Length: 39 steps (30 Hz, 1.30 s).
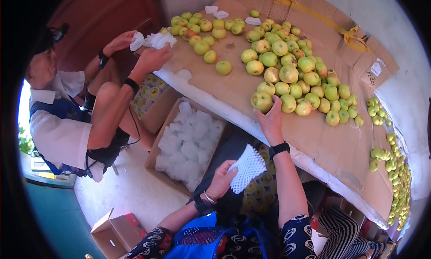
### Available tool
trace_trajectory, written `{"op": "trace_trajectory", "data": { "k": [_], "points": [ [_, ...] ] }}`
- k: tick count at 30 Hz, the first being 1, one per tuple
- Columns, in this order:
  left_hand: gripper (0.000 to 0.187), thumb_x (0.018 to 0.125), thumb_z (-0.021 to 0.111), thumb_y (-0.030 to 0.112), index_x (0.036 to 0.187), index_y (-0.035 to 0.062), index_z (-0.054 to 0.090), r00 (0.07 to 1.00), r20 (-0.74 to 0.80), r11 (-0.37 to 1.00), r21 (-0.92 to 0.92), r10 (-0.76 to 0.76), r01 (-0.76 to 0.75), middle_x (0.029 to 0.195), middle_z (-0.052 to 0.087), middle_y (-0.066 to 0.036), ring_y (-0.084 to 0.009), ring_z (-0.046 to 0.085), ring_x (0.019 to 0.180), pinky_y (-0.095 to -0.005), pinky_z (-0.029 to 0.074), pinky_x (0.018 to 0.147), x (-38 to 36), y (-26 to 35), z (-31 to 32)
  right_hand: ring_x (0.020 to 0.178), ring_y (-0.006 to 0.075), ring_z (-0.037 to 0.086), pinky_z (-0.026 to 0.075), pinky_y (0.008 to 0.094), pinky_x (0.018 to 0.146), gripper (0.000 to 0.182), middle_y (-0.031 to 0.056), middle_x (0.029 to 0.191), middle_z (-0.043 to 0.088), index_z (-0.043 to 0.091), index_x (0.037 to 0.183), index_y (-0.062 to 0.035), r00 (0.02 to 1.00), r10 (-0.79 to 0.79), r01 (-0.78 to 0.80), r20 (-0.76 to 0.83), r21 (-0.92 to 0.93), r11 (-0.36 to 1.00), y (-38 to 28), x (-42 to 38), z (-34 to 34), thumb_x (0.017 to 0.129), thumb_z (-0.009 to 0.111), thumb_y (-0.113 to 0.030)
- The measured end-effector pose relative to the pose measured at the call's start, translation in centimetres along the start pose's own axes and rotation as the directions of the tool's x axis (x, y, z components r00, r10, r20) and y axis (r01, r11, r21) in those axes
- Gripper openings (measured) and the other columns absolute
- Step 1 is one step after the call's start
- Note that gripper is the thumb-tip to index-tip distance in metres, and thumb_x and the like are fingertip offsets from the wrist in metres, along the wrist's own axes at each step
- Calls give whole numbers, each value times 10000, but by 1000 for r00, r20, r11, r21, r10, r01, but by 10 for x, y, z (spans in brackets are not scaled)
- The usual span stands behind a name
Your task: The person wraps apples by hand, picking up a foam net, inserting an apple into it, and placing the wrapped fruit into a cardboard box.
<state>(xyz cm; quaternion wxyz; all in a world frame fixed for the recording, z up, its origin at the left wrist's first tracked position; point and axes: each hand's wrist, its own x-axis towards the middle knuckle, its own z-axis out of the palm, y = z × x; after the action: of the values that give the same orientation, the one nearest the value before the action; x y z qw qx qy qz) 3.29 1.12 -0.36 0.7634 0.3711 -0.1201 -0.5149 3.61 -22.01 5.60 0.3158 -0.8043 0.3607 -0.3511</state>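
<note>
Cardboard (314, 140); hands (270, 120) with apple (261, 101), net (248, 169)

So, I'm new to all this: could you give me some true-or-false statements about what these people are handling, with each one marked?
1. The wearer's left hand holds a white foam net sleeve. True.
2. The wearer's right hand holds a second sleeve. False: its fingers are around an apple.
3. The piled apples lie on cardboard. True.
4. Those apples are all deep red. False: most are yellow-green, some with a reddish blush.
5. The co-worker is empty-handed. False: white foam netting is in their hands.
6. A dark band circles the wearer's right wrist. True.
</note>
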Motion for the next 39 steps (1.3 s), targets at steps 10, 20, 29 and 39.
{"op": "trace_trajectory", "data": {
  "k": [10,20,29,39],
  "points": [
    [140,879,507,16,998,67,455,1000,4,1000,-19,1,-1,934,574,-45,-102,564,845,-259,475,751,4,-10,4,992,282,554,471,386,791,571,159,1105,555,424,1228,-42,939,257,-302,228,905,300,-1,-52,-54,749,674,-227],
    [133,879,519,18,1002,53,485,990,114,996,56,-78,72,948,591,-45,-100,574,845,-253,470,767,10,-21,17,959,303,532,465,363,781,567,187,1183,493,459,1212,-19,916,213,-127,339,751,-648,19,-149,-145,825,527,-427],
    [158,846,561,-5,990,43,515,982,166,988,141,-92,69,936,594,-25,-82,565,838,-233,458,761,9,-22,14,1056,303,474,452,366,840,594,175,1214,462,413,1255,-20,947,267,-51,180,903,-427,28,-174,-149,781,623,-312],
    [222,823,586,-28,1029,28,527,978,192,993,98,-83,65,952,613,-47,-93,583,854,-236,470,775,6,-16,14,1144,315,481,433,419,918,551,146,1232,492,418,1261,-28,928,307,-265,210,953,149,-3,-181,-147,805,610,-270]
  ]
}}
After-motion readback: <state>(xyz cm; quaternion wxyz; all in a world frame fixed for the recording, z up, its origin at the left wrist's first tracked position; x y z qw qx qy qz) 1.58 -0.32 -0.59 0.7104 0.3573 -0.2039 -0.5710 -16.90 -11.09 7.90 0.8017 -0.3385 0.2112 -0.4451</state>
